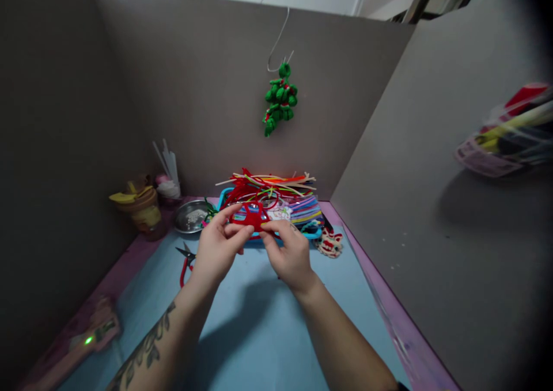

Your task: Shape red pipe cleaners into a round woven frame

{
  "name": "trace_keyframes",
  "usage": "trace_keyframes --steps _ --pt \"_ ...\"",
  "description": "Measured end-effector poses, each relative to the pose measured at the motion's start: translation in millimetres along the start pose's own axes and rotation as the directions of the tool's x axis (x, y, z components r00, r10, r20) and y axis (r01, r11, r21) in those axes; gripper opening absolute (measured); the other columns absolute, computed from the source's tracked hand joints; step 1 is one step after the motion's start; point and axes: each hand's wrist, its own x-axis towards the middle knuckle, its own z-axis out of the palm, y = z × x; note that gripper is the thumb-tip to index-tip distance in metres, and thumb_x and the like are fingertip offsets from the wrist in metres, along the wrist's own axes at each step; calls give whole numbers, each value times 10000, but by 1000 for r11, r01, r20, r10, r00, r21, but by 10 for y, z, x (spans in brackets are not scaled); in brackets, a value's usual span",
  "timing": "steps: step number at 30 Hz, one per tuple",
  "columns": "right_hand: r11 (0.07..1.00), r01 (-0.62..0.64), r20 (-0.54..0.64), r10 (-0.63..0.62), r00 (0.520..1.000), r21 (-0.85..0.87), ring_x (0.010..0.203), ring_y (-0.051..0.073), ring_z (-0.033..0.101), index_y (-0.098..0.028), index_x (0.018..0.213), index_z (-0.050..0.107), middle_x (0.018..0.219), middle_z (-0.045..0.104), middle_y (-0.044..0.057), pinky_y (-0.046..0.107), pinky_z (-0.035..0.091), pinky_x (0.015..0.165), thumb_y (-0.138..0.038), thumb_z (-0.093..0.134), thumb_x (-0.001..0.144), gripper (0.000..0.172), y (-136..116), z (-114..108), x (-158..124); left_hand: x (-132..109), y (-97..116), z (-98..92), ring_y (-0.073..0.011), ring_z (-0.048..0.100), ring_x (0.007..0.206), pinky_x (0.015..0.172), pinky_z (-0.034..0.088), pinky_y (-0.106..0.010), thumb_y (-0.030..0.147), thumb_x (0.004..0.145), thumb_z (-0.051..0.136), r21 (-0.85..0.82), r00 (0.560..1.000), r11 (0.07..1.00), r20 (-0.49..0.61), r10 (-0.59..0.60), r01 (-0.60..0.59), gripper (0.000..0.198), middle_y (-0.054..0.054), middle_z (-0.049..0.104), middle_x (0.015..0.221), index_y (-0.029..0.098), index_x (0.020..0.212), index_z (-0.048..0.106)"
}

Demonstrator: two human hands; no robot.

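Note:
Between both hands, above the blue mat [242, 322], is a red pipe-cleaner piece [253, 215] with looped openings. My left hand [222, 238] pinches its left side between thumb and fingers. On the right edge, the thumb and forefinger of my right hand [287, 250] are closed on the same piece. Behind it stands a blue tray [313, 234] heaped with pipe cleaners [276, 185] in red, white, orange, purple and other colours. The hands hide part of the tray's front.
Red-handled scissors [185, 264] lie at left, near a metal bowl [190, 217] and a pot [144, 212]. A glue gun [93, 336] with a green light rests lower left. A cream-and-red ornament [330, 243] lies right of the tray. A green ornament [280, 100] hangs from the back panel.

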Motion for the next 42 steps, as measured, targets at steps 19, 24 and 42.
trace_keyframes --steps 19,24,42 --pt "1000 4 10 -4 1000 6 759 167 650 -216 843 658 789 707 24 303 517 726 -152 553 893 132 6 -71 56 57 -76 -32 -70 453 434 458 339 -194 362 639 796 -81 994 994 90 -65 72 608 74 554 514 123 1153 577" --pt "998 -63 -20 63 998 12 738 162 655 -216 818 639 771 703 13 285 517 709 -141 570 869 114 -2 -42 30 86 -138 -44 -80 495 435 437 324 -199 383 621 802 -125 995 988 51 -89 95 459 61 548 509 122 963 645" --pt "986 79 10 -79 997 -145 802 193 622 -200 910 638 825 678 56 340 510 756 -173 552 917 90 38 1 -3 -17 -49 46 -110 578 506 507 477 -214 303 724 711 66 997 997 65 29 -33 662 17 673 636 124 1311 462"
